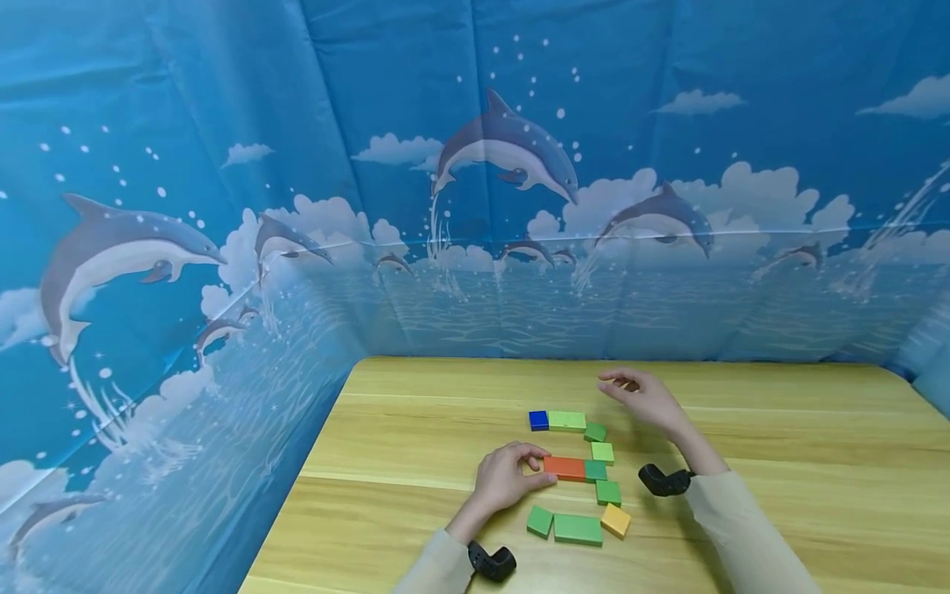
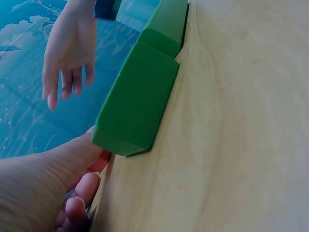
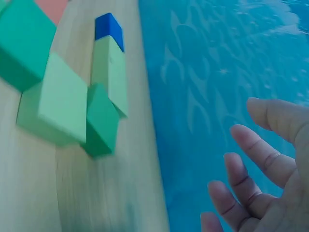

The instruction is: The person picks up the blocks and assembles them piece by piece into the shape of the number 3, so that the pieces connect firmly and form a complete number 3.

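In the head view, my left hand (image 1: 506,476) grips the left end of a long red-orange block (image 1: 566,469) on the table, thumb on the near side and fingers on the far side. That block's right end meets a green block (image 1: 595,470). My right hand (image 1: 644,399) is off to the right of the top of the block row, above the table. Its fingers are loosely bent with nothing between them, as the right wrist view shows. Close to it are a tilted green block (image 1: 595,432) and a light green block (image 1: 603,452).
A blue block (image 1: 538,421) and a long light green block (image 1: 567,421) form the far row. Nearer lie a green block (image 1: 609,492), a yellow-orange block (image 1: 615,520), a long green block (image 1: 578,530) and a small green block (image 1: 540,521). A dolphin-print curtain (image 1: 475,305) borders the wooden table (image 1: 779,445).
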A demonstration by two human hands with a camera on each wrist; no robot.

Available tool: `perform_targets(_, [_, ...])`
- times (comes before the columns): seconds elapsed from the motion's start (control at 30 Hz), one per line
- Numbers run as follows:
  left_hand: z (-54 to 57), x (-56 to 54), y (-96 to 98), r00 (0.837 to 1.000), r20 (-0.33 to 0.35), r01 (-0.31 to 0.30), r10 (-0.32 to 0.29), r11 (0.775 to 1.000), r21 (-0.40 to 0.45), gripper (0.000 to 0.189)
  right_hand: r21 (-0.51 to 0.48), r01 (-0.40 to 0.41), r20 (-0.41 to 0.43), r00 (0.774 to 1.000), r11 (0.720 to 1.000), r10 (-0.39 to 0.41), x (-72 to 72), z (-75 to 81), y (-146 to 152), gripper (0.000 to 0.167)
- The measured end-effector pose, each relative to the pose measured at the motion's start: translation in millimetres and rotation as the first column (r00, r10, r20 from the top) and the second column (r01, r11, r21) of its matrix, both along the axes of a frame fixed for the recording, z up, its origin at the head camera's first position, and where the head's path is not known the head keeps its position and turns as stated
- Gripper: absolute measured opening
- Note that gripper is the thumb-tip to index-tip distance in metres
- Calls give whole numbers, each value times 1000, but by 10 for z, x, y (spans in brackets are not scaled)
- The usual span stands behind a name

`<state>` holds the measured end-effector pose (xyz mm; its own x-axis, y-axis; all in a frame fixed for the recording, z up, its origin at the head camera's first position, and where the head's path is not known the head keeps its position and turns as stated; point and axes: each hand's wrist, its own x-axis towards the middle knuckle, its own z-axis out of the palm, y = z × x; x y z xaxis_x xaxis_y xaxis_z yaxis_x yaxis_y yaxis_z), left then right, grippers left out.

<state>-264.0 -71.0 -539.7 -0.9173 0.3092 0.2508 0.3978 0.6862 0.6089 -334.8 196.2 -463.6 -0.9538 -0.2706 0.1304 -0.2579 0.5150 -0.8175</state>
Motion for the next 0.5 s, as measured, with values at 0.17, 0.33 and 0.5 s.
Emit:
perform_targets(0.17, [4,20,-6,1000,-17,7,-7,1000,-3,38,17,48,-52,998,999,-47,235,51,220,47])
perform_targets(0.33, [9,19,-29,1000,-15,2,-2,1000,-3,40,9,83,-93,992,997,-82,430,100,372,45])
perform_targets(0.5, [19,-2,-95,998,53,26,-32,993,113,39,-7,137,-145,980,991,-136,564,141,507,43])
